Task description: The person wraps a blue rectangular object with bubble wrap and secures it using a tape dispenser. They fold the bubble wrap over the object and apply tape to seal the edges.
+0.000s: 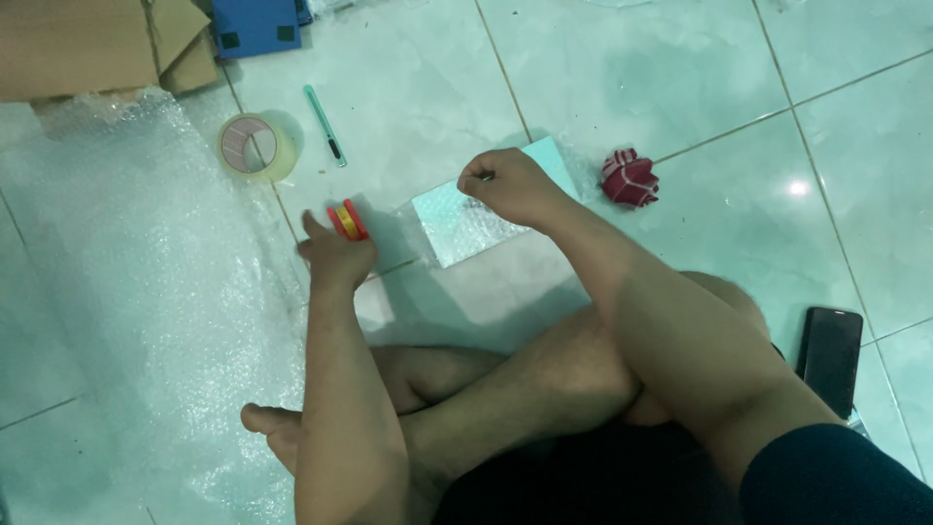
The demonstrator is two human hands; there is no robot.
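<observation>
The person's left hand [335,255] pinches a small red and yellow tape dispenser [347,221] upright between its fingertips, just left of a flat rectangular parcel wrapped in clear bubble wrap [465,219] that lies on the pale green tiled floor [680,78]. The right hand [510,187] is closed, its fingertips pinched on the far edge of that parcel. A roll of clear packing tape [257,147] and a green-handled utility knife [325,124] lie farther off to the left, a crumpled red and white cloth [630,179] lies right of the parcel, and a black phone [831,358] rests near on the right.
</observation>
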